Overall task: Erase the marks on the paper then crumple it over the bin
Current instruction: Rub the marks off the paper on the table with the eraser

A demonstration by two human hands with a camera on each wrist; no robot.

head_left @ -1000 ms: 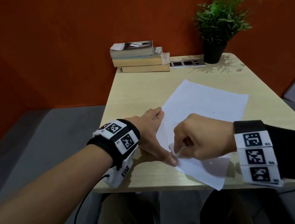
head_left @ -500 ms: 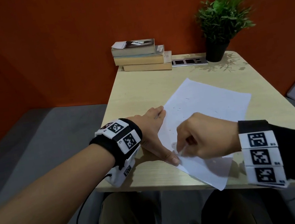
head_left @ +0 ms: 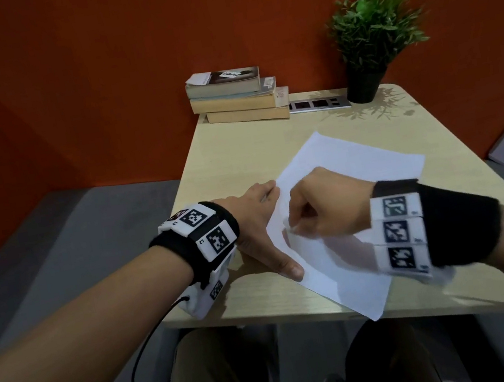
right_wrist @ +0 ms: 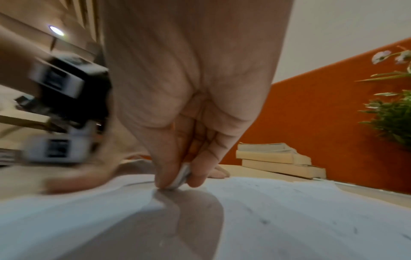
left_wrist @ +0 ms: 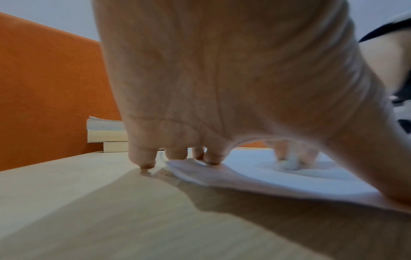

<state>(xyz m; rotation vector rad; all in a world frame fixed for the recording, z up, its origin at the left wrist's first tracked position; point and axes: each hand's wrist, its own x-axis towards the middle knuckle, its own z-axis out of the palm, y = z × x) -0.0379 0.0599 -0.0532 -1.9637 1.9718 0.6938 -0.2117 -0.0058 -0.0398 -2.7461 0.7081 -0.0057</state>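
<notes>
Head view showed the left hand (head_left: 257, 223) pressing flat, with straight fingers, on the paper (head_left: 340, 169) lying on the table (head_left: 237, 153), while the right hand (head_left: 323, 208) pinched a white eraser (right_wrist: 181, 176) against it.

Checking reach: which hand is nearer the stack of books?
Left. The left hand lies flat nearer the stack of books; the right hand rubs the paper farther right.

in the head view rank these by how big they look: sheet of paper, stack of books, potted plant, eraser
1. sheet of paper, largest.
2. potted plant, flower stems included.
3. stack of books, though both stand farther from the camera than the paper.
4. eraser, a sliver pinched in the right hand.
</notes>
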